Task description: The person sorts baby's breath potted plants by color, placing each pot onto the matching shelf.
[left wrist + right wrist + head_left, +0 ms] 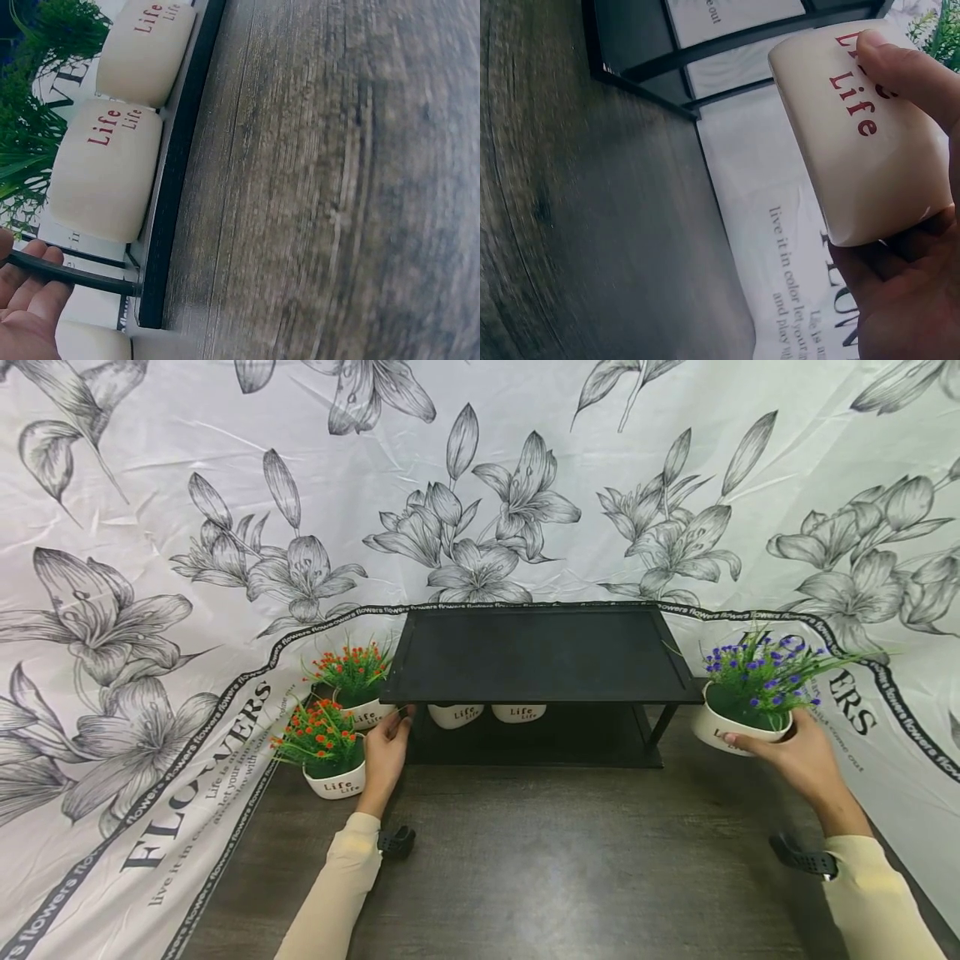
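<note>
My right hand grips a white oval pot of purple flowers, thumb on its front and fingers beneath and behind. In the right wrist view this pot is tilted and off the table, to the right of a black two-tier shelf. At the shelf's left end my left hand holds the thin upright post, fingers behind it. Two white "Life" pots stand side by side on the lower tier; in the head view the top tier hides their plants.
Left of the shelf, two white pots with red-orange flowers stand on the dark wooden table, one front pot and one back pot. A white floral cloth hangs behind and drapes along both sides.
</note>
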Motion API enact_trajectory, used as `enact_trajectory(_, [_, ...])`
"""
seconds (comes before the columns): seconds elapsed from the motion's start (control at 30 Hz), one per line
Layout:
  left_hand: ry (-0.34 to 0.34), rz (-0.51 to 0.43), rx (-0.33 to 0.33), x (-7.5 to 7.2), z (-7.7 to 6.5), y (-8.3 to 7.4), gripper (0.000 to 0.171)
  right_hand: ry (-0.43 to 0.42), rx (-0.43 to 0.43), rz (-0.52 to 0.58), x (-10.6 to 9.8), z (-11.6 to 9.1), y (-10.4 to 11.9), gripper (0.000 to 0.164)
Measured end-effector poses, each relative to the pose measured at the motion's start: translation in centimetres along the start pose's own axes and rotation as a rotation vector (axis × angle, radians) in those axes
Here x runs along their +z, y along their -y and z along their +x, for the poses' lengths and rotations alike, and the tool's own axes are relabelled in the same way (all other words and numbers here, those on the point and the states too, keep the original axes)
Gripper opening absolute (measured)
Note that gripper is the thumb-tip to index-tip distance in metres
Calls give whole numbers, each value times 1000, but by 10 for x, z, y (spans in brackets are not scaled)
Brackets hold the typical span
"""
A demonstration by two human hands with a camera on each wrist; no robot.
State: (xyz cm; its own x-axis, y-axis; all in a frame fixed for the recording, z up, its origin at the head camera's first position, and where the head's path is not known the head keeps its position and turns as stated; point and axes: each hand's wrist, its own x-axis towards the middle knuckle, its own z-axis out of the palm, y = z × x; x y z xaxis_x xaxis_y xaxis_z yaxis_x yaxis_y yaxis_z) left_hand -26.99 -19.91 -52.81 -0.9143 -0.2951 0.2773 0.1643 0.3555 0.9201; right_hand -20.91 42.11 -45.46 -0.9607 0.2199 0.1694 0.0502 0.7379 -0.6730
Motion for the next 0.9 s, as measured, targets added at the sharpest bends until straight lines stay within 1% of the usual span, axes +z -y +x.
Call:
enact_trajectory(0.17, [1, 4, -13, 0, -1, 1, 32, 49, 4, -6, 2, -11, 5, 81])
enact_trajectory(0.27, [4, 11, -17, 0, -1, 1, 33, 76, 9, -12, 4, -16, 9, 85])
enact_trajectory(0.43, [6, -3, -7, 0, 0, 0, 33, 123, 29, -17, 5, -23, 16, 94])
enact_trajectory(0.57, [-1, 7, 1, 0, 0, 0, 33, 140, 28, -20, 5, -30, 21, 96])
enact_trajectory(0.67, [2, 13, -5, 0, 0, 0, 33, 142, 10, -24, 6, -36, 23, 92])
enact_trajectory(0.8, [13, 10, -22, -1, -1, 0, 35, 150, -40, -17, 9, -44, 26, 90])
enact_trajectory(0.9, [22, 8, -37, -1, -1, 0, 37, 170, -68, -10, 13, -48, 29, 96])
